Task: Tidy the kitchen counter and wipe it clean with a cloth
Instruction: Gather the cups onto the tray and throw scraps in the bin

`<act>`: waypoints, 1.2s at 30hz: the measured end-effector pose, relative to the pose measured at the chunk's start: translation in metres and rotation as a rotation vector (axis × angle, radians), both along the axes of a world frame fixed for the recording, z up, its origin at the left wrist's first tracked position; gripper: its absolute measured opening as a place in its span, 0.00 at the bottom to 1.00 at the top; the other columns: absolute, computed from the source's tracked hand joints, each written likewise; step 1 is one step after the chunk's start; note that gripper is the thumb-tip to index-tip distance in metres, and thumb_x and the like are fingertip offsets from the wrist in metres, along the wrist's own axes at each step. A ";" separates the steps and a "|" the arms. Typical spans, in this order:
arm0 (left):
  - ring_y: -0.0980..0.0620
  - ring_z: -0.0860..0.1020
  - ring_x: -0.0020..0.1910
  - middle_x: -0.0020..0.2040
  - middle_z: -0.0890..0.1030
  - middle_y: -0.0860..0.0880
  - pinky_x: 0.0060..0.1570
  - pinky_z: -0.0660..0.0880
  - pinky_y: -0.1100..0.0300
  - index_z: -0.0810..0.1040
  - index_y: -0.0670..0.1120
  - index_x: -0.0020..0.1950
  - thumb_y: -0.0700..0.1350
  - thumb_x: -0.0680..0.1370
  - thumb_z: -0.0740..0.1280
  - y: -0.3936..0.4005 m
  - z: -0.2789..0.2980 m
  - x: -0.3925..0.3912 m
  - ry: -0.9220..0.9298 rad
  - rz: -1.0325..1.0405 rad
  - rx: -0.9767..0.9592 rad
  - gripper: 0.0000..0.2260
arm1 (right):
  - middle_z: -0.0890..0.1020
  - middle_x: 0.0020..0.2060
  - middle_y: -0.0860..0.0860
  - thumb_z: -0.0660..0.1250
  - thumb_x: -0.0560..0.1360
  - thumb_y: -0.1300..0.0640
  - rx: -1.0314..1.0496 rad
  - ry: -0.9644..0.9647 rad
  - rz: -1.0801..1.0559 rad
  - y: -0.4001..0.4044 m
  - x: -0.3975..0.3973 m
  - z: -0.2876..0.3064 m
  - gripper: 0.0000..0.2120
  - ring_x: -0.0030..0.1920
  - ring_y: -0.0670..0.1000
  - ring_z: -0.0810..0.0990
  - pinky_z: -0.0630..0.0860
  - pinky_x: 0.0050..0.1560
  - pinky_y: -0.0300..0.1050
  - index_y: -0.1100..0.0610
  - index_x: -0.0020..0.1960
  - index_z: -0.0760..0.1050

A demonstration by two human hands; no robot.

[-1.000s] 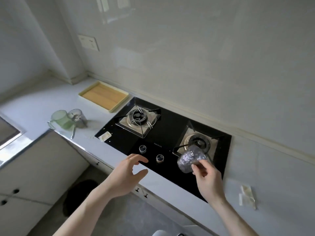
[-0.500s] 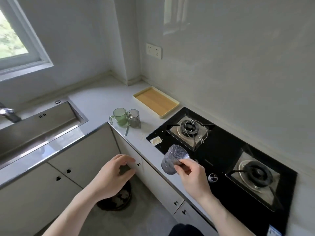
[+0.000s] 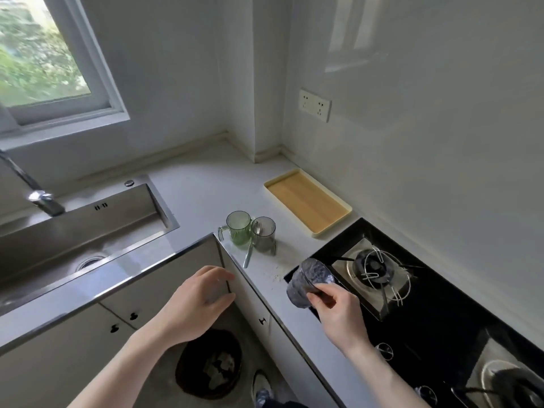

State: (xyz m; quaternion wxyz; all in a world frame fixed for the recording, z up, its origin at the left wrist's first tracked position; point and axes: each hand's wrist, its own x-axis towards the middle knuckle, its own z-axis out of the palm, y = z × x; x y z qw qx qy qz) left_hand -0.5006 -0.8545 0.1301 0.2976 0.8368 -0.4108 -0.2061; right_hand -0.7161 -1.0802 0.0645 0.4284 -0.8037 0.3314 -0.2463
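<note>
Kitchen counter (image 3: 206, 184): a pale L-shaped worktop that ran from a stainless-steel sink (image 3: 88, 231) under the window (image 3: 44, 54) to a black glass gas hob (image 3: 441, 304) along the right wall. The right hand (image 3: 338, 310) gripped a tilted grey-blue textured glass (image 3: 306, 285), fingers and thumb curled round its lower part, above the counter's front edge and the hob's near-left corner. The left hand (image 3: 197, 301) hovered in front of the cabinet corner with fingers loosely curled and holding nothing. On the counter between sink and hob stood a green ribbed mug (image 3: 238, 228) touching a clear grey mug (image 3: 264, 235); a pale utensil (image 3: 248, 257), possibly a spoon, lay just in front of them, its type unclear. A yellow rectangular tray (image 3: 309, 201) lay near the wall, just beside the hob. Small crumbs (image 3: 276, 276) speckled the worktop at the hob's left edge. A white double socket (image 3: 315, 105) was mounted on the wall. A dark waste bin (image 3: 209, 366) holding scraps stood on the floor below. No brand, label or writing was legible anywhere.
</note>
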 end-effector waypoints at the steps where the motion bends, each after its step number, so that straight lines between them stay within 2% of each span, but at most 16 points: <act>1: 0.67 0.74 0.59 0.61 0.75 0.66 0.60 0.75 0.60 0.77 0.62 0.59 0.54 0.78 0.69 -0.010 -0.001 0.014 0.001 0.001 0.007 0.10 | 0.85 0.42 0.41 0.76 0.75 0.58 0.000 0.000 -0.012 -0.009 0.012 -0.003 0.05 0.45 0.42 0.84 0.80 0.49 0.39 0.55 0.51 0.86; 8: 0.63 0.77 0.57 0.61 0.74 0.67 0.60 0.75 0.58 0.76 0.62 0.60 0.56 0.77 0.68 -0.069 -0.004 0.082 0.001 0.003 0.025 0.11 | 0.85 0.44 0.41 0.78 0.73 0.57 0.010 0.051 -0.091 -0.071 0.074 -0.013 0.11 0.47 0.35 0.82 0.75 0.47 0.25 0.58 0.54 0.86; 10: 0.61 0.78 0.54 0.61 0.74 0.66 0.58 0.76 0.56 0.76 0.62 0.61 0.56 0.77 0.68 -0.078 -0.008 0.095 0.004 0.010 0.029 0.12 | 0.85 0.44 0.40 0.78 0.73 0.57 0.004 0.073 -0.092 -0.086 0.090 -0.016 0.11 0.47 0.33 0.82 0.74 0.46 0.24 0.58 0.54 0.86; 16: 0.64 0.76 0.55 0.60 0.74 0.66 0.57 0.76 0.58 0.76 0.62 0.60 0.57 0.76 0.67 -0.083 -0.020 0.122 0.030 0.004 0.036 0.13 | 0.80 0.41 0.34 0.77 0.74 0.57 0.011 0.155 -0.119 -0.102 0.117 -0.022 0.11 0.45 0.31 0.78 0.70 0.44 0.20 0.58 0.55 0.85; 20: 0.64 0.75 0.58 0.60 0.74 0.66 0.59 0.74 0.61 0.77 0.62 0.61 0.57 0.77 0.67 -0.081 -0.021 0.145 0.015 -0.033 0.059 0.13 | 0.79 0.41 0.34 0.75 0.75 0.59 0.062 0.164 -0.147 -0.099 0.131 -0.027 0.11 0.46 0.33 0.79 0.70 0.43 0.19 0.60 0.57 0.84; 25: 0.63 0.74 0.60 0.61 0.73 0.67 0.60 0.74 0.60 0.76 0.63 0.61 0.57 0.77 0.67 -0.073 -0.021 0.178 0.010 -0.113 0.085 0.12 | 0.84 0.42 0.43 0.75 0.75 0.59 0.102 0.161 -0.249 -0.077 0.135 -0.036 0.11 0.44 0.41 0.84 0.74 0.43 0.24 0.61 0.57 0.84; 29: 0.62 0.75 0.60 0.61 0.74 0.65 0.61 0.73 0.60 0.77 0.61 0.60 0.55 0.77 0.67 -0.073 -0.016 0.205 -0.007 -0.176 0.089 0.12 | 0.85 0.42 0.44 0.75 0.75 0.60 0.088 0.165 -0.308 -0.061 0.144 -0.035 0.11 0.43 0.39 0.83 0.75 0.41 0.26 0.61 0.57 0.84; 36: 0.60 0.76 0.60 0.61 0.74 0.62 0.60 0.74 0.57 0.77 0.61 0.59 0.55 0.77 0.67 -0.078 -0.021 0.221 0.029 -0.217 0.103 0.11 | 0.82 0.42 0.41 0.73 0.77 0.61 0.034 0.201 -0.351 -0.071 0.166 -0.023 0.11 0.43 0.38 0.80 0.71 0.40 0.22 0.61 0.58 0.83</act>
